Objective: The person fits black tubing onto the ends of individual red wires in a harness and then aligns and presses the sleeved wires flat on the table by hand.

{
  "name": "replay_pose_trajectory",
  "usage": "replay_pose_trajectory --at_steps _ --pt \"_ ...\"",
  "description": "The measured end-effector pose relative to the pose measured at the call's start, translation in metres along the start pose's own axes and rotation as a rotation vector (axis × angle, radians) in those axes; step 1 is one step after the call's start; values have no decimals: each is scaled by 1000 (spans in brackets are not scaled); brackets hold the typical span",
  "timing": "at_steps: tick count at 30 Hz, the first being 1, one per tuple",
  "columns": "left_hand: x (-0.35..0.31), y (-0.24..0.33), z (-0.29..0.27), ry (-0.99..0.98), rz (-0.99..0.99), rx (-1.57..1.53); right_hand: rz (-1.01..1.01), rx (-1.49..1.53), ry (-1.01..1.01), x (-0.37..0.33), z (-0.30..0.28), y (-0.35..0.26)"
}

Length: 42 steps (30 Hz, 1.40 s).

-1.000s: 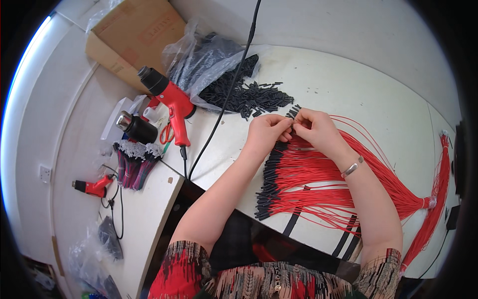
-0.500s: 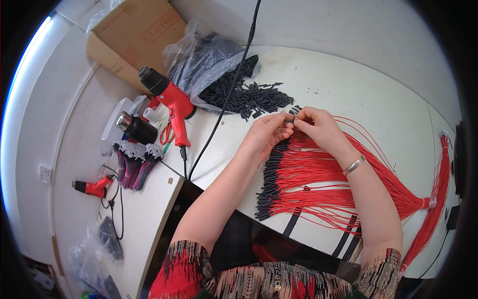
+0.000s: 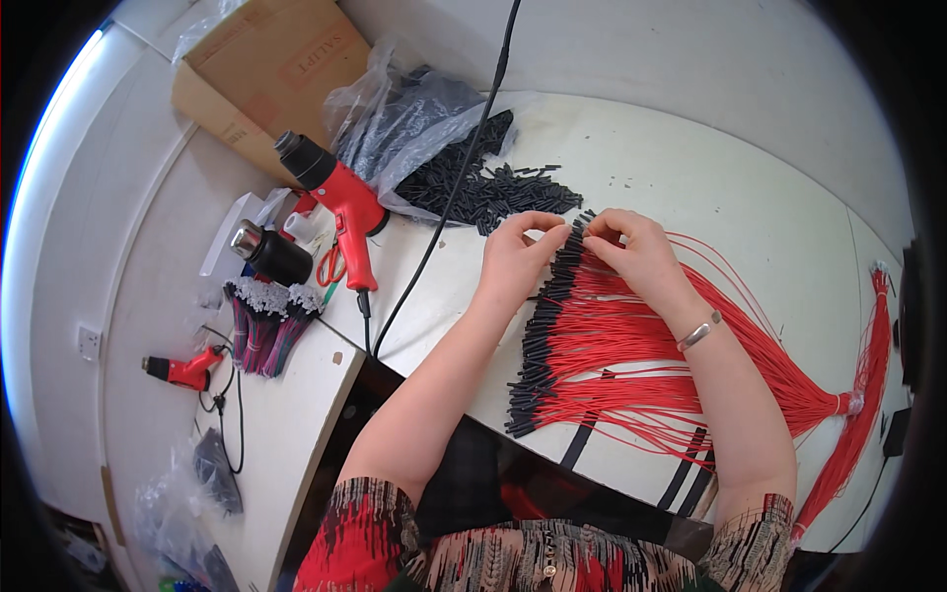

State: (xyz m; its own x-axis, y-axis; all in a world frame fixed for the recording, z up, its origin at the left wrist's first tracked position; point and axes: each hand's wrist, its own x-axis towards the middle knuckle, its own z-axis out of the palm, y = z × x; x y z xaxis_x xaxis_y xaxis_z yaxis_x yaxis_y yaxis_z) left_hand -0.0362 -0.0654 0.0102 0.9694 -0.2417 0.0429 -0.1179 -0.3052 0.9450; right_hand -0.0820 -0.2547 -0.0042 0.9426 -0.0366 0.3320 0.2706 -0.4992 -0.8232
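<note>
Through the head camera I have both hands at the upper end of the row of black tubes (image 3: pixel 536 340), the end that points toward the table's far edge. The left hand (image 3: pixel 518 259) is drawn into a narrow pinch, thumb and forefinger close together just beside the tips; I can't tell whether a tube sits between them. The right hand (image 3: pixel 639 259) is narrow too, its fingertips near the wire side of the row, and what it grips, if anything, is too small for me to make out.

The red wires (image 3: pixel 626 340) fan across the table (image 3: pixel 710 187), the lowest tips close to its near edge and the gathered end toward its right edge, where a pale tie (image 3: pixel 856 401) binds them. Loose tubes (image 3: pixel 513 194) spill from a clear plastic bag (image 3: pixel 395 118) toward the far edge, and a red heat gun (image 3: pixel 340 192) lies left of them.

I'd judge each wire light and springy, easily bent and apt to slide against its neighbours, so I'd hold one close behind its tip rather than mid-length. The tubes look feather-light, smooth and slightly stiff; I'd pinch one gently around its middle, since a hard squeeze could flatten the opening. Together the bundle probably has some weight, and I'd lift it by the tied end.
</note>
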Motion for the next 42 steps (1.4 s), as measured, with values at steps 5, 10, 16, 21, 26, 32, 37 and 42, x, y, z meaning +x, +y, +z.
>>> replay_pose_trajectory --at_steps 5,10,16,21,26,32,37,42 --pt "3 -4 7 -51 149 88 31 -46 -86 2 -1 -4" --pt "5 -6 7 -112 25 73 118 174 -119 1 -1 4" --pt "6 -11 7 -141 -63 -124 154 245 -151 3 -1 9" --pt "21 -14 -27 88 115 -12 144 208 -128 2 -2 3" --pt "24 -32 -39 96 223 478 141 174 -118 3 0 5" --pt "25 -38 -34 174 285 774 118 220 -110 2 2 9" --pt "31 -40 -33 165 298 855 121 223 -99 2 3 8" --pt "24 -32 -24 261 550 854 127 225 -108 2 2 7"
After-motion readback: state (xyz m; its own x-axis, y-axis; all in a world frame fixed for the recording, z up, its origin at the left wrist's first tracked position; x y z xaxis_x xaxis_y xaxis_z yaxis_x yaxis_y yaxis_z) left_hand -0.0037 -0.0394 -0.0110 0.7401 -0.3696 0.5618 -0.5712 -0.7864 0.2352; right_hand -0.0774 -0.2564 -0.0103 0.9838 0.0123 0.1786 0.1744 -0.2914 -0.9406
